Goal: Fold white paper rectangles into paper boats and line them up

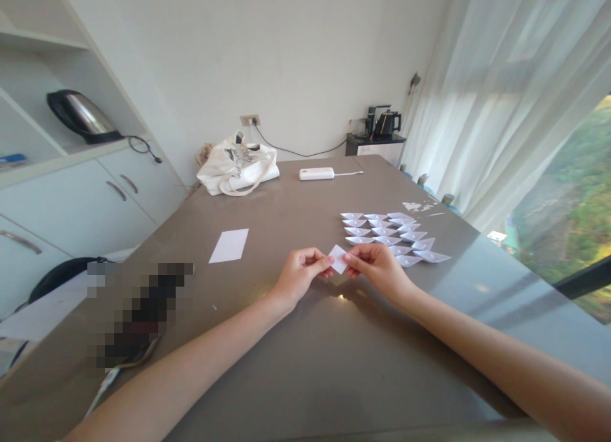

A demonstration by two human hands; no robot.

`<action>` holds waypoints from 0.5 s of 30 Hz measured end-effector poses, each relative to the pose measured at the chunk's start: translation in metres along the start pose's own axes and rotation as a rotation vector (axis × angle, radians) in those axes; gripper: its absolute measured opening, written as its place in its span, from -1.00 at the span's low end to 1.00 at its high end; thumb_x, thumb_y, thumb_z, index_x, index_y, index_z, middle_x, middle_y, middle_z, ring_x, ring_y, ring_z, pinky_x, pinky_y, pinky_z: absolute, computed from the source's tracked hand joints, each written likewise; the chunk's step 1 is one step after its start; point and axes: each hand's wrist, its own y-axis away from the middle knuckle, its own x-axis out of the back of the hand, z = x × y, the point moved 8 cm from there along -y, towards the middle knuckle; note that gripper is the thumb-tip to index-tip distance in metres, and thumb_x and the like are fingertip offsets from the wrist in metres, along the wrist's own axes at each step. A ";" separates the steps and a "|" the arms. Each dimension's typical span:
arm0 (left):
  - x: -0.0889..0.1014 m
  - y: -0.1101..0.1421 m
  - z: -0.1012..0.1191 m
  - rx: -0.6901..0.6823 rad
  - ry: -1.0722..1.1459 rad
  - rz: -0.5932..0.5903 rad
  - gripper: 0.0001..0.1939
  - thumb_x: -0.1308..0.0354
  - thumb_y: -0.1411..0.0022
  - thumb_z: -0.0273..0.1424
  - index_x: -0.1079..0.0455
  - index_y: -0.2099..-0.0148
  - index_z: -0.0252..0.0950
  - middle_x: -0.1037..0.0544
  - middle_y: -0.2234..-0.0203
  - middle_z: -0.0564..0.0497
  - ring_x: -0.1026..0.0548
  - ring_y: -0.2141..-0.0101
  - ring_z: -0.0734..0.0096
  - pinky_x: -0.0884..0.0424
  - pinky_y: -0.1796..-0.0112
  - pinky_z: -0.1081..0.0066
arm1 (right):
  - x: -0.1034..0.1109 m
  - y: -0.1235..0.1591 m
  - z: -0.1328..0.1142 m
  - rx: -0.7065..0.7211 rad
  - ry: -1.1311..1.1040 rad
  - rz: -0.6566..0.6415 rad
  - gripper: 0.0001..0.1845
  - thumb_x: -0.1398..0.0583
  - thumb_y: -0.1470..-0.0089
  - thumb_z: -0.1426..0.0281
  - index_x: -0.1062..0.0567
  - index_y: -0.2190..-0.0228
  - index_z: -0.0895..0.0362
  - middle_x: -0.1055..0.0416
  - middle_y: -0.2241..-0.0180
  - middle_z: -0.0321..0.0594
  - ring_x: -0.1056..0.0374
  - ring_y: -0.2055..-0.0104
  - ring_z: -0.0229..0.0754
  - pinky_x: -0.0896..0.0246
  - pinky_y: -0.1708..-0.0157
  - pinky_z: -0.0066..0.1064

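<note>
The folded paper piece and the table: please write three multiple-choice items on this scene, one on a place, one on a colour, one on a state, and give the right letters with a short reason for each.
1. Where do the finished paper boats lie on the table?
A. Beyond the right hand
B. Beside the cloth bag
C. On the flat sheet

2. What colour is the flat sheet?
A. Blue
B. White
C. Black

3. How is the small folded paper held?
A. Lying loose on the table
B. Under one palm
C. Pinched between both hands

Answers:
1 A: the boats sit in rows just past the right hand, far from the cloth bag.
2 B: the sheet shows plain white on the grey-brown top.
3 C: the left hand and the right hand each grip one edge with the fingertips.
</note>
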 end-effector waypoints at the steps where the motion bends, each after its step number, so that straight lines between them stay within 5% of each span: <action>1: -0.001 0.000 -0.002 0.011 0.021 -0.012 -0.71 -0.27 -0.04 -0.23 -0.39 0.50 -0.37 -0.49 0.60 0.03 -0.43 0.50 0.48 -0.33 0.37 0.48 | 0.000 0.000 -0.001 0.016 0.021 -0.001 -0.57 -0.27 0.09 0.06 -0.48 0.58 0.21 -0.42 0.63 -0.23 -0.29 0.58 -0.30 -0.20 0.54 -0.46; 9: -0.001 -0.007 -0.007 0.027 0.038 -0.056 -0.65 -0.29 -0.01 -0.21 -0.47 0.24 -0.39 -0.56 0.40 -0.05 -0.47 0.41 0.43 -0.36 0.38 0.47 | -0.004 0.001 0.003 0.012 0.146 -0.048 -0.57 -0.26 0.07 0.06 -0.48 0.54 0.23 -0.42 0.61 -0.22 -0.31 0.57 -0.28 -0.17 0.57 -0.48; 15: 0.002 -0.006 -0.001 -0.015 -0.022 -0.055 -0.71 -0.30 -0.02 -0.22 -0.47 0.39 -0.39 -0.53 0.51 0.00 -0.42 0.47 0.49 -0.30 0.39 0.50 | -0.006 0.001 0.005 0.003 0.115 -0.078 -0.57 -0.25 0.06 0.06 -0.50 0.51 0.23 -0.43 0.60 -0.22 -0.33 0.56 -0.28 -0.22 0.54 -0.48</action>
